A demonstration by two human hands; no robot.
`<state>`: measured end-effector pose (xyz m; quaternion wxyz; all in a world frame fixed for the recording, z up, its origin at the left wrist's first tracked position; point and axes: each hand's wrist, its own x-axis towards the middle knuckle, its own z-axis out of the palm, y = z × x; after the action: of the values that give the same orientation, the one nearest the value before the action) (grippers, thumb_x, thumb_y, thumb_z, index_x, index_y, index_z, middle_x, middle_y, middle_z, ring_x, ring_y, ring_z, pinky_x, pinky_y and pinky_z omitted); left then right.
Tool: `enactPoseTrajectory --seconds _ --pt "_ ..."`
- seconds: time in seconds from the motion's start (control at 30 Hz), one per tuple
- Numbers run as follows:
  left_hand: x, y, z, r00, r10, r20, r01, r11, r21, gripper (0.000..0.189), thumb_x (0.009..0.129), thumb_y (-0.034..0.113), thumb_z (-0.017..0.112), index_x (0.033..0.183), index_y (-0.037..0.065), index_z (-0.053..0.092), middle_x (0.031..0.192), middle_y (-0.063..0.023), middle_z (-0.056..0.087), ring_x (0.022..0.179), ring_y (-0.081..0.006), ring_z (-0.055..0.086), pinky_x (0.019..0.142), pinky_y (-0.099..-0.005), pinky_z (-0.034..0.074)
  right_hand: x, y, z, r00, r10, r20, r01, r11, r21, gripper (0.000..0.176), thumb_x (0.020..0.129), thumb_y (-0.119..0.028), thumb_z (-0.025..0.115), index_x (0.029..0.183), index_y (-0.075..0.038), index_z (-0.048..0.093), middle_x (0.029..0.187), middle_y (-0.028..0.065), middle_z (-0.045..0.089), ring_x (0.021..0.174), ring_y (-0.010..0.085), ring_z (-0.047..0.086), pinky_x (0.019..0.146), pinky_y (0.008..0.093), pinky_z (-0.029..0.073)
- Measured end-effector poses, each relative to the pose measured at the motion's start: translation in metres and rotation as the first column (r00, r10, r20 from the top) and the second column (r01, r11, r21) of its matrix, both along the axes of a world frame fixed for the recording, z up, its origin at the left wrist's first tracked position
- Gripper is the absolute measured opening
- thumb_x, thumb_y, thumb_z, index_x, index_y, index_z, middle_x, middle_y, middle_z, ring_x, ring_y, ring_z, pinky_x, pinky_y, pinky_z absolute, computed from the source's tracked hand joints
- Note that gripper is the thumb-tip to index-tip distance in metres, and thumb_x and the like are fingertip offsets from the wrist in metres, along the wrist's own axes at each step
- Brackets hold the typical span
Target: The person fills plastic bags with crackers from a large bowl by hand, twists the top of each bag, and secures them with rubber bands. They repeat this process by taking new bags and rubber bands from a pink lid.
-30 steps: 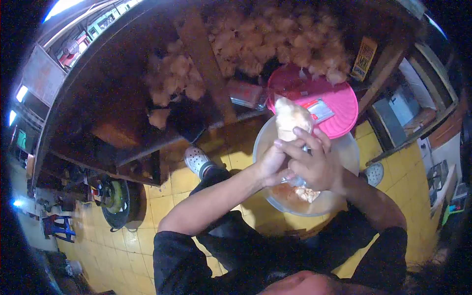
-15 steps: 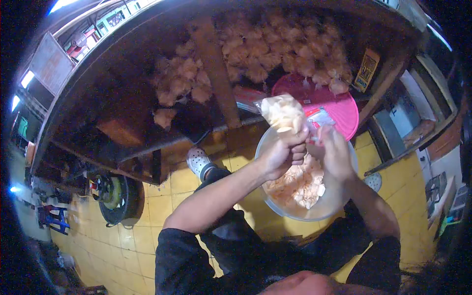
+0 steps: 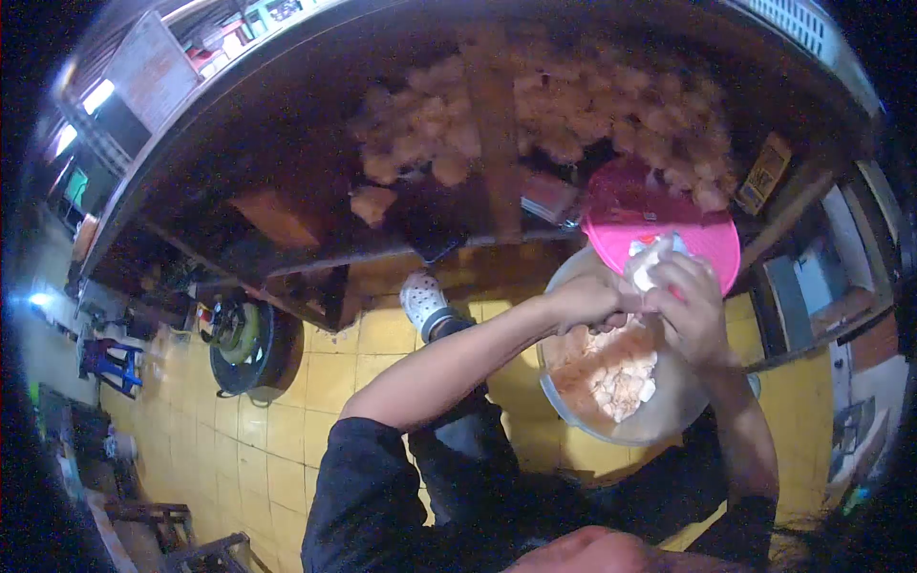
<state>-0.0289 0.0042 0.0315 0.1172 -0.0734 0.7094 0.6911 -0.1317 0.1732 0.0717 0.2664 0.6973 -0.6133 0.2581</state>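
My left hand [image 3: 590, 302] is closed in a fist at the lower end of a clear plastic bag of pale chips [image 3: 645, 272]. Wrapped over the bag's other side, my right hand [image 3: 690, 298] hides much of it. A small red patch shows at the right fingers; I cannot make out what it is. Both hands are above a large translucent tub [image 3: 564, 406], which holds a heap of pale orange chips [image 3: 621, 377]. Behind the hands lies a round pink tray or lid [image 3: 611, 205], with small red and white packaging on it.
Many filled bags [image 3: 630, 115] are piled on the dark wooden shelf ahead. A yellow box [image 3: 764, 174] leans at its right end. On the tiled floor [image 3: 330, 382] stand a black basin [image 3: 267, 353] at left and a blue stool [image 3: 117, 366]. My shoe [image 3: 421, 301] is beside the shelf.
The bag of chips, upright above my left fist before, is now lower and mostly covered by my right hand, which has moved up over it. The whole view has shifted.
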Motion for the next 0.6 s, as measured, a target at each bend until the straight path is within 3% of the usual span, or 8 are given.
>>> enactPoseTrajectory --seconds 0.13,0.2,0.23,0.3,0.33,0.4,0.47,0.6 --pt "-0.001 0.008 -0.014 0.899 -0.114 -0.424 -0.090 0.897 -0.432 0.030 0.097 0.028 0.053 0.092 -0.001 0.061 0.065 -0.0087 0.059 0.058 -0.0214 0.057 0.056 -0.0363 0.046 -0.006 -0.004 -0.023 0.985 0.035 0.168 -0.050 0.995 0.087 0.008 0.074 -0.009 0.067 0.080 -0.005 0.063 0.100 0.0123 0.068 0.097 0.0285 0.063 0.091 0.0426 0.043" --pt "0.001 0.016 -0.015 0.825 -0.157 -0.543 -0.304 0.686 -0.661 0.027 0.095 0.022 0.049 0.097 -0.002 0.059 0.075 -0.0164 0.064 0.070 -0.0351 0.062 0.069 -0.0442 0.050 -0.002 0.000 -0.018 0.979 -0.064 0.196 0.031 0.986 0.166 0.008 0.075 -0.007 0.064 0.082 -0.005 0.063 0.096 0.0129 0.068 0.093 0.0285 0.063 0.088 0.0410 0.044" --pt "-0.003 0.012 -0.013 0.612 -0.300 -0.732 -0.565 0.482 -0.670 0.022 0.090 0.019 0.050 0.097 0.000 0.059 0.083 -0.0195 0.064 0.077 -0.0406 0.061 0.072 -0.0477 0.049 -0.001 0.000 -0.016 0.959 -0.160 0.235 0.121 0.977 0.174 0.007 0.078 -0.007 0.063 0.083 -0.004 0.063 0.094 0.0133 0.068 0.089 0.0287 0.063 0.085 0.0407 0.045" --pt "0.000 0.011 0.005 0.710 -0.258 -0.656 -0.504 0.465 -0.728 0.020 0.088 0.020 0.053 0.095 0.001 0.059 0.083 -0.0189 0.063 0.077 -0.0395 0.061 0.071 -0.0474 0.049 -0.001 -0.002 -0.016 0.922 -0.277 0.271 0.229 0.954 0.194 0.006 0.080 -0.007 0.062 0.084 -0.003 0.063 0.092 0.0137 0.068 0.086 0.0289 0.063 0.081 0.0404 0.046" --pt "0.000 0.012 0.009 0.793 -0.215 -0.571 -0.442 0.443 -0.780 0.019 0.086 0.020 0.055 0.093 0.003 0.059 0.083 -0.0183 0.062 0.077 -0.0385 0.062 0.070 -0.0471 0.049 -0.003 -0.006 -0.019 0.847 -0.258 0.464 0.208 0.965 0.157 0.005 0.083 -0.006 0.062 0.086 -0.003 0.063 0.090 0.0120 0.068 0.084 0.0253 0.064 0.078 0.0376 0.047" --pt "-0.006 0.010 0.011 0.608 -0.258 -0.751 -0.606 0.460 -0.649 0.017 0.085 0.019 0.060 0.090 0.003 0.059 0.081 -0.0175 0.060 0.075 -0.0375 0.060 0.067 -0.0455 0.049 -0.009 -0.010 -0.024 0.738 -0.246 0.629 0.223 0.968 0.117 0.004 0.085 -0.005 0.062 0.088 -0.002 0.063 0.088 0.0104 0.067 0.082 0.0217 0.064 0.075 0.0347 0.048" --pt "-0.005 0.013 0.020 0.557 -0.134 -0.819 -0.631 0.573 -0.523 0.018 0.084 0.018 0.065 0.088 0.002 0.061 0.078 -0.0155 0.058 0.070 -0.0326 0.059 0.064 -0.0406 0.048 -0.012 -0.014 -0.026 0.393 -0.038 0.919 0.153 0.988 -0.024 0.003 0.089 -0.002 0.062 0.091 0.000 0.060 0.083 0.0051 0.065 0.081 0.0119 0.062 0.070 0.0265 0.048" --pt "-0.007 0.012 0.034 0.595 0.029 -0.803 -0.556 0.736 -0.386 0.019 0.083 0.018 0.071 0.086 0.001 0.062 0.075 -0.0083 0.055 0.066 -0.0208 0.055 0.061 -0.0333 0.045 -0.011 -0.017 -0.026 0.168 0.190 0.967 0.109 0.972 -0.209 0.006 0.090 0.002 0.061 0.093 -0.002 0.056 0.080 0.0030 0.062 0.078 0.0075 0.060 0.067 0.0200 0.047"
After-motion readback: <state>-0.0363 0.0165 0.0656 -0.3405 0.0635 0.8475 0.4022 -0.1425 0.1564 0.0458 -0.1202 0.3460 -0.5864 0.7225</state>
